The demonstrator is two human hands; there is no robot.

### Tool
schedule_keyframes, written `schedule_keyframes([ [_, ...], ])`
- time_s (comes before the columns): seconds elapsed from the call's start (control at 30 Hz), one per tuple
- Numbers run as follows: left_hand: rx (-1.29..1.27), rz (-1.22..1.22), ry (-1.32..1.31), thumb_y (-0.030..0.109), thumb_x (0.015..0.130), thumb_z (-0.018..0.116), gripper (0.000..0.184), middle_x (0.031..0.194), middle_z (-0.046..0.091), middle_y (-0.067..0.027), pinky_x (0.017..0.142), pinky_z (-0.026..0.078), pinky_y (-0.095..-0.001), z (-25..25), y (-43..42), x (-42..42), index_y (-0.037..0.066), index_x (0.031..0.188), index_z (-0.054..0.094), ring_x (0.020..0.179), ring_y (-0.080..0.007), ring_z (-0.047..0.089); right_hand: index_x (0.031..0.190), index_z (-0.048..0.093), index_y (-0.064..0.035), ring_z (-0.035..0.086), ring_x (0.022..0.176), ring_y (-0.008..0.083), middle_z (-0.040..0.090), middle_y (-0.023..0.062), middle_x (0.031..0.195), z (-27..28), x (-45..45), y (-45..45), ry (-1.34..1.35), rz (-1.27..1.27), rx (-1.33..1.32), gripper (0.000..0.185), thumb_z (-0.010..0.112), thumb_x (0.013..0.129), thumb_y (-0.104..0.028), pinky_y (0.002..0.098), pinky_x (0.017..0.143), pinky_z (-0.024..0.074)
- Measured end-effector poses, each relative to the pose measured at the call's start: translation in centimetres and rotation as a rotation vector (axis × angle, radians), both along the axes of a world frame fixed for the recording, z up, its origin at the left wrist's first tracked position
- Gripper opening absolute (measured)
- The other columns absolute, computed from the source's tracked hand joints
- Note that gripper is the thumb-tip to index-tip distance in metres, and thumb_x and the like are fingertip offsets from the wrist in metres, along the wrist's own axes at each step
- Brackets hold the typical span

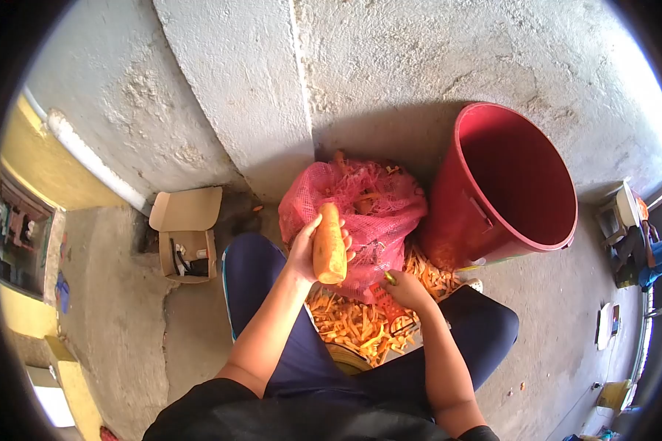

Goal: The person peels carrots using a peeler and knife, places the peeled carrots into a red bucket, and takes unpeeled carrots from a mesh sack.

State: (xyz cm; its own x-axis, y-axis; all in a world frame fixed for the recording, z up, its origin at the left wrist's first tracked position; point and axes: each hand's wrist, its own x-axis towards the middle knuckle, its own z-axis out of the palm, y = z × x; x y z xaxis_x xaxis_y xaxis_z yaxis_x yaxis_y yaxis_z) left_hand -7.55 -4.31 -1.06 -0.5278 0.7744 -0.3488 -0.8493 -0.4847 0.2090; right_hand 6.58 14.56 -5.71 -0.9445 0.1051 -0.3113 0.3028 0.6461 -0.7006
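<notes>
My left hand (310, 246) is wrapped round a large carrot (329, 253), held upright over my lap, its orange surface looking peeled. To the right and lower, my right hand (412, 289) is closed on what looks like a peeler (390, 278); only a yellow-green end shows, the rest is hidden by the fingers. The two are apart. Behind the carrot stands a pink mesh sack (375, 220), bulging, with some orange pieces at its top. Between my legs lies a heap of orange peel strips (357, 323), and a red slotted piece (388, 303) sits among them under my right hand.
A big red bucket (449, 213) leans toward me at the right of the sack, against the rough wall (390, 66). An open cardboard box (187, 253) with small items stands on the left. Another person (655, 257) is at the far right edge.
</notes>
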Motion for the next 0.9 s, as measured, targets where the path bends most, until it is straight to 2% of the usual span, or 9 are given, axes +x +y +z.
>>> schedule_keyframes([
  [0.03, 0.092, -0.043, 0.008, 0.042, 0.082, 0.045, 0.045, 0.096, 0.054, -0.0113, 0.078, 0.043, -0.0512, 0.8, 0.1, 0.2, 0.004, 0.105, 0.047, 0.089, -0.0259, 0.054, 0.087, 0.054, -0.0014, 0.055, 0.068, 0.0339, 0.056, 0.0210, 0.073, 0.7, 0.0, 0.1, -0.001, -0.020, -0.022, 0.029, 0.052, 0.080, -0.029, 0.0390, 0.063, 0.0414],
  [0.07, 0.143, -0.026, 0.007, 0.041, 0.084, 0.041, 0.046, 0.098, 0.054, -0.0103, 0.078, 0.043, -0.0500, 2.7, 0.4, 0.9, 0.004, 0.111, 0.045, 0.090, -0.0245, 0.054, 0.085, 0.054, -0.0003, 0.053, 0.061, 0.0238, 0.055, 0.0154, 0.066, 1.9, -0.1, 0.1, -0.058, -0.078, -0.071, 0.027, 0.054, 0.080, -0.027, 0.0351, 0.060, 0.0405],
  [0.17, 0.077, -0.046, 0.056, 0.042, 0.084, 0.042, 0.044, 0.097, 0.054, -0.0091, 0.078, 0.044, -0.0492, 0.5, 1.0, 1.7, 0.005, 0.109, 0.047, 0.089, -0.0238, 0.054, 0.082, 0.053, 0.0009, 0.053, 0.056, 0.0198, 0.053, 0.0134, 0.060, 1.7, 0.0, 0.2, 0.070, -0.214, -0.209, 0.024, 0.053, 0.080, -0.023, 0.0331, 0.055, 0.0408],
  [0.2, 0.013, -0.052, 0.035, 0.042, 0.084, 0.043, 0.043, 0.096, 0.054, -0.0081, 0.077, 0.044, -0.0490, -0.9, 1.2, 2.0, 0.008, 0.108, 0.047, 0.088, -0.0236, 0.054, 0.081, 0.053, 0.0016, 0.050, 0.055, 0.0126, 0.052, 0.0077, 0.059, 2.0, -0.1, 0.2, 0.048, -0.311, -0.261, 0.023, 0.053, 0.081, -0.021, 0.0301, 0.054, 0.0397],
  [0.3, -0.149, 0.000, -0.192, 0.044, 0.084, 0.042, 0.043, 0.093, 0.056, -0.0112, 0.073, 0.047, -0.0460, -3.3, 1.6, 4.3, 0.008, 0.108, 0.045, 0.085, -0.0253, 0.056, 0.081, 0.054, 0.0009, 0.048, 0.054, 0.0109, 0.053, 0.0034, 0.062, -0.2, -0.5, 0.6, 0.265, -0.544, -0.396, 0.021, 0.052, 0.082, -0.020, 0.0292, 0.052, 0.0395],
  [0.43, -0.112, -0.107, -0.055, 0.046, 0.084, 0.040, 0.044, 0.090, 0.057, -0.0140, 0.070, 0.049, -0.0428, -2.0, 1.8, 4.8, 0.007, 0.103, 0.047, 0.080, -0.0274, 0.058, 0.083, 0.055, -0.0030, 0.047, 0.056, 0.0054, 0.051, -0.0011, 0.064, 3.0, -0.9, -0.5, 0.443, -0.839, -0.675, 0.014, 0.053, 0.083, -0.017, 0.0218, 0.050, 0.0388],
  [0.63, -0.049, -0.171, -0.083, 0.044, 0.085, 0.038, 0.045, 0.093, 0.058, -0.0132, 0.069, 0.051, -0.0380, -4.1, 3.0, 5.4, 0.006, 0.107, 0.048, 0.079, -0.0243, 0.060, 0.084, 0.053, -0.0021, 0.047, 0.058, 0.0049, 0.051, -0.0008, 0.065, 7.8, -2.5, -3.1, 0.586, -0.901, -0.576, 0.015, 0.055, 0.083, -0.017, 0.0212, 0.054, 0.0399],
  [0.77, -0.077, -0.185, -0.112, 0.046, 0.086, 0.034, 0.048, 0.103, 0.056, -0.0105, 0.069, 0.051, -0.0379, -0.7, 4.1, 6.2, 0.008, 0.113, 0.046, 0.085, -0.0234, 0.058, 0.085, 0.053, -0.0011, 0.045, 0.058, 0.0051, 0.051, -0.0005, 0.067, 8.2, -4.0, -4.4, 0.686, -0.781, -0.281, 0.018, 0.054, 0.084, -0.019, 0.0208, 0.053, 0.0388],
  [0.9, 0.011, -0.152, -0.085, 0.042, 0.089, 0.029, 0.044, 0.102, 0.057, -0.0088, 0.070, 0.051, -0.0379, -2.1, 4.3, 6.0, 0.009, 0.111, 0.048, 0.084, -0.0217, 0.059, 0.084, 0.053, 0.0000, 0.046, 0.060, 0.0065, 0.052, 0.0012, 0.066, 9.2, -4.3, -5.1, 0.651, -0.711, -0.297, 0.022, 0.054, 0.084, -0.022, 0.0225, 0.056, 0.0404],
])
